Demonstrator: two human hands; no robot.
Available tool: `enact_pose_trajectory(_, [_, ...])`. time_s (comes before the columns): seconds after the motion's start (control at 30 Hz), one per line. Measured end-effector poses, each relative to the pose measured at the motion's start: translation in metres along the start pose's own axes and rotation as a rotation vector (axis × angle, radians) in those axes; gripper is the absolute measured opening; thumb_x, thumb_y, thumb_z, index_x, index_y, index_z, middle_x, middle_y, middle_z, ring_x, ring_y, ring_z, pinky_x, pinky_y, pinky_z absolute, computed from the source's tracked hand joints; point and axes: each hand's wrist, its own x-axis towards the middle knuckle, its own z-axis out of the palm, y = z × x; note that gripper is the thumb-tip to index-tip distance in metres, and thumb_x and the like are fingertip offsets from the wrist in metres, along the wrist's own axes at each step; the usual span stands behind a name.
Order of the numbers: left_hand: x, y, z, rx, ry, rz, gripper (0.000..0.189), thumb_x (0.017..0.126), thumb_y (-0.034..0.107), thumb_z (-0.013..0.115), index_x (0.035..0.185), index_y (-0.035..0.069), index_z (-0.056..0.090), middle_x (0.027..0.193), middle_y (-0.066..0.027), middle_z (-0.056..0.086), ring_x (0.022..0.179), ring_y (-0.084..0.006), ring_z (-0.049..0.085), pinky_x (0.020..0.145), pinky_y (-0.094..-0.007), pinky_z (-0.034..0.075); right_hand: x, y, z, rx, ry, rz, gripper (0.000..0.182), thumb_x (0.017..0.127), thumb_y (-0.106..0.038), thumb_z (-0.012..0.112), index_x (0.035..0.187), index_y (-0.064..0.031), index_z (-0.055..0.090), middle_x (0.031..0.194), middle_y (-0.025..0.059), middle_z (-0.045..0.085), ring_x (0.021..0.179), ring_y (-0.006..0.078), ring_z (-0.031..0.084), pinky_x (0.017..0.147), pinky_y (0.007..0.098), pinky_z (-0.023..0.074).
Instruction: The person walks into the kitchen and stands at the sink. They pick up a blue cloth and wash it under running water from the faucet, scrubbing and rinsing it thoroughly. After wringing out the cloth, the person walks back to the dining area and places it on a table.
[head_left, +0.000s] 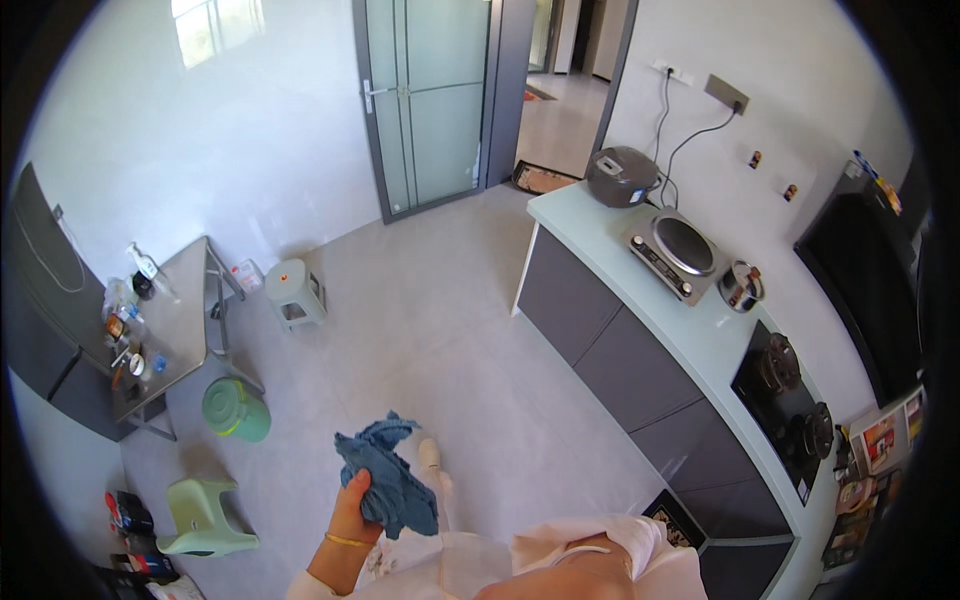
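A crumpled blue cloth (390, 480) is gripped in my left hand (352, 506), which wears a gold-coloured bangle and is held out in front of my body above the floor. The thumb lies across the cloth, and its folds hang off to the right of the fingers. My right hand is out of view; on that side only a pale pink garment (645, 540) shows along the bottom edge. Below the cloth a light shoe (429, 454) stands on the grey floor.
On the right, a counter (585, 225) bears a rice cooker (622, 176), an electric hotplate (682, 241), a steel pot (742, 286) and a gas hob (780, 405). On the left are a cluttered table (187, 300), stools (289, 281), a lidded green bucket (236, 409) and a green chair (199, 517).
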Motion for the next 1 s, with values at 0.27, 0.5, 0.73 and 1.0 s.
enact_pose_trajectory(0.27, [0.243, 0.080, 0.070, 0.069, -0.117, -0.094, 0.051, 0.072, 0.025, 0.063, 0.113, 0.003, 0.040, 0.101, -0.0096, 0.051, 0.093, -0.0218, 0.051, 0.080, -0.0347, 0.043, 0.074, -0.086, -0.190, -0.254, 0.125, -0.152, 0.013, 0.067, -0.007, 0.067, 0.075, -0.0005, 0.059, 0.069, 0.0049, 0.047, 0.057, 0.0142, 0.043, 0.045, 0.0226, 0.0327])
enact_pose_trajectory(0.5, [0.461, 0.102, 0.165, 0.227, -0.338, -0.326, 0.060, 0.073, 0.034, 0.061, 0.117, 0.001, 0.037, 0.107, -0.0135, 0.049, 0.099, -0.0250, 0.048, 0.084, -0.0367, 0.041, 0.100, -0.180, -0.347, -0.479, 0.372, -0.365, 0.013, 0.069, -0.007, 0.066, 0.079, 0.0008, 0.062, 0.065, 0.0050, 0.046, 0.054, 0.0134, 0.043, 0.046, 0.0226, 0.0333])
enact_pose_trajectory(0.73, [0.634, 0.131, 0.226, 0.039, -0.333, -0.282, 0.061, 0.076, 0.044, 0.054, 0.120, 0.006, 0.036, 0.113, -0.0124, 0.047, 0.106, -0.0264, 0.044, 0.092, -0.0402, 0.034, 0.123, -0.279, -0.532, -0.373, 0.222, -0.442, 0.018, 0.074, -0.012, 0.061, 0.086, 0.0009, 0.059, 0.072, 0.0088, 0.049, 0.060, 0.0165, 0.044, 0.054, 0.0269, 0.0356])
enact_pose_trajectory(1.0, [0.824, 0.183, 0.266, -0.135, -0.325, -0.121, 0.066, 0.076, 0.056, 0.042, 0.124, 0.011, 0.033, 0.121, -0.0095, 0.041, 0.114, -0.0257, 0.037, 0.096, -0.0431, 0.027, 0.081, -0.374, -0.805, -1.296, 0.968, 0.446, 0.048, 0.074, -0.015, 0.062, 0.114, -0.0003, 0.041, 0.107, 0.0137, 0.044, 0.097, 0.0227, 0.045, 0.079, 0.0334, 0.0389])
